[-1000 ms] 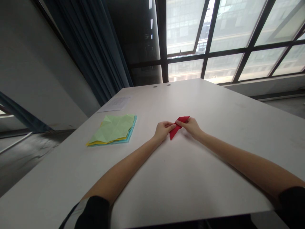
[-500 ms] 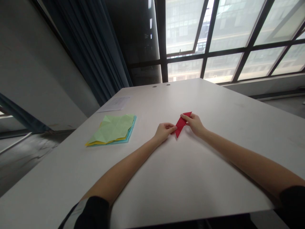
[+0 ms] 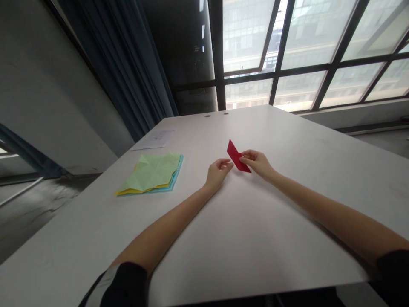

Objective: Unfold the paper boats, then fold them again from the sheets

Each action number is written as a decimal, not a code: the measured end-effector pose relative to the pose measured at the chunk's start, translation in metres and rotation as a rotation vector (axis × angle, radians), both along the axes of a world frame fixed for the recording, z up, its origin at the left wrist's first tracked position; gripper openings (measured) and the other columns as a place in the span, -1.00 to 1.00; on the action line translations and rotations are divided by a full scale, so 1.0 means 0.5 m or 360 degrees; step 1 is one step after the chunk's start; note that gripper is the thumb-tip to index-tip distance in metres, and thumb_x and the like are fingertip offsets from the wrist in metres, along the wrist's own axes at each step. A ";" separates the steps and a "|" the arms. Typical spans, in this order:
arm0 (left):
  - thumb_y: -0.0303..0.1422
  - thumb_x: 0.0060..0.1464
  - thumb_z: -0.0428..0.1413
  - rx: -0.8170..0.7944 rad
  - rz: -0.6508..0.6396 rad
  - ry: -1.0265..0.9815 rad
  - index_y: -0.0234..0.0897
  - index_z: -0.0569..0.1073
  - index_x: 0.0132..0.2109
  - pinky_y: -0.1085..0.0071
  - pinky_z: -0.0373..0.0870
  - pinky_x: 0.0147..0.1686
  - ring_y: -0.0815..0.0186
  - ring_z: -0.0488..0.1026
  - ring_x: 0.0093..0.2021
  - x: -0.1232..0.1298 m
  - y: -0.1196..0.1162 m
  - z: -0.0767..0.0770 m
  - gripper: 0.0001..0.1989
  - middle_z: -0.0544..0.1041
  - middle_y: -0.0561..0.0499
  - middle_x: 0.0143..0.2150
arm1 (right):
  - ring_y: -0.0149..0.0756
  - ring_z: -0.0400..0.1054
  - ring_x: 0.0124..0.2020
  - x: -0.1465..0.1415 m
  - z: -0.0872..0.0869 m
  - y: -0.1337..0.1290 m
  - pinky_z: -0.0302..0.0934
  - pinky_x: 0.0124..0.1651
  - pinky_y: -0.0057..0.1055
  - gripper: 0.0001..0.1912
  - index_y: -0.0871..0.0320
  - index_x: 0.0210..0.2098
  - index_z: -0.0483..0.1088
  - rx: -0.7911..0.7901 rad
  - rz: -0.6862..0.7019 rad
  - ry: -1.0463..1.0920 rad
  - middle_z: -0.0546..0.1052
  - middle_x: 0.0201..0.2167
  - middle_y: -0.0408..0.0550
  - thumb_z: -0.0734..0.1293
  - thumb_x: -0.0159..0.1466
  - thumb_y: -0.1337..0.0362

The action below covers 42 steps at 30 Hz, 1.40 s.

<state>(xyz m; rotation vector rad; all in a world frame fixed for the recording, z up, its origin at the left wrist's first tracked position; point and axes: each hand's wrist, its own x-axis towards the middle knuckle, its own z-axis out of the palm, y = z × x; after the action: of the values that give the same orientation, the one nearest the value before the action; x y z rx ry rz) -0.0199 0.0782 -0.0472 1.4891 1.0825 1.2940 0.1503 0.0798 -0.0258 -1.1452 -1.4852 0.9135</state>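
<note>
A folded piece of red paper (image 3: 235, 157), shaped like a slanted four-sided strip with pointed ends, is tilted just above the white table (image 3: 223, 238). My right hand (image 3: 257, 163) pinches its right side between thumb and fingers. Just left of the paper is my left hand (image 3: 219, 170), its fingers curled and slightly parted, with nothing between them. A small gap shows between the left fingertips and the paper.
On the left of the table lies a stack of creased paper sheets (image 3: 151, 170), light green on top with yellow and blue beneath. Behind it is a printed white sheet (image 3: 155, 139). A blue curtain (image 3: 128, 64) and windows (image 3: 249, 42) stand beyond the table.
My left hand has let go of the red paper. The paper has turned in my right hand, its upper end now pointing to the upper left instead of the upper right.
</note>
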 end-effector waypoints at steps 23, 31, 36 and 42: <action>-0.43 -0.09 0.05 0.0377 0.0016 0.0796 -0.30 0.49 -0.36 0.47 0.30 -0.38 0.39 0.37 -0.44 -0.013 -0.014 0.005 -0.87 0.51 0.02 -0.41 | -0.34 0.36 -0.41 0.039 0.035 0.002 0.17 -0.32 -0.44 -0.80 0.07 -0.31 0.47 0.0256 0.0538 -0.1297 0.52 -0.43 -0.14 0.25 0.13 0.20; -0.34 -0.09 0.10 0.0389 -0.0016 0.0919 -0.30 0.50 -0.25 0.47 0.30 -0.38 0.40 0.37 -0.47 -0.013 -0.014 -0.002 -0.78 0.53 0.01 -0.38 | -0.26 0.35 -0.30 0.038 0.022 0.007 0.17 -0.21 -0.39 -0.77 0.12 -0.30 0.49 0.0474 0.0546 -0.1523 0.52 -0.34 -0.06 0.26 0.12 0.20; -0.27 -0.07 0.11 0.0448 -0.0069 0.0990 -0.29 0.49 -0.22 0.46 0.28 -0.40 0.40 0.35 -0.47 -0.013 -0.017 -0.003 -0.74 0.53 0.01 -0.34 | -0.15 0.28 -0.17 0.036 0.019 0.005 0.13 -0.09 -0.29 -0.77 0.12 -0.33 0.50 0.0623 0.0485 -0.1681 0.52 -0.28 -0.03 0.30 0.08 0.15; -0.26 -0.09 0.12 0.0428 -0.0126 0.0963 -0.28 0.50 -0.23 0.46 0.29 -0.38 0.38 0.37 -0.45 -0.009 -0.018 -0.002 -0.75 0.53 0.01 -0.35 | -0.06 0.23 -0.08 0.031 0.011 0.003 0.13 -0.09 -0.23 -0.81 0.08 -0.40 0.50 0.0488 0.0452 -0.1806 0.46 -0.13 -0.03 0.33 0.03 0.16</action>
<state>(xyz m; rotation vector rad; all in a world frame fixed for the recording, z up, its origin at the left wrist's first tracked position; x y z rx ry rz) -0.0242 0.0691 -0.0481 2.1911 1.2353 0.9776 0.1657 0.0813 -0.0204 -1.2898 -2.6321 0.1084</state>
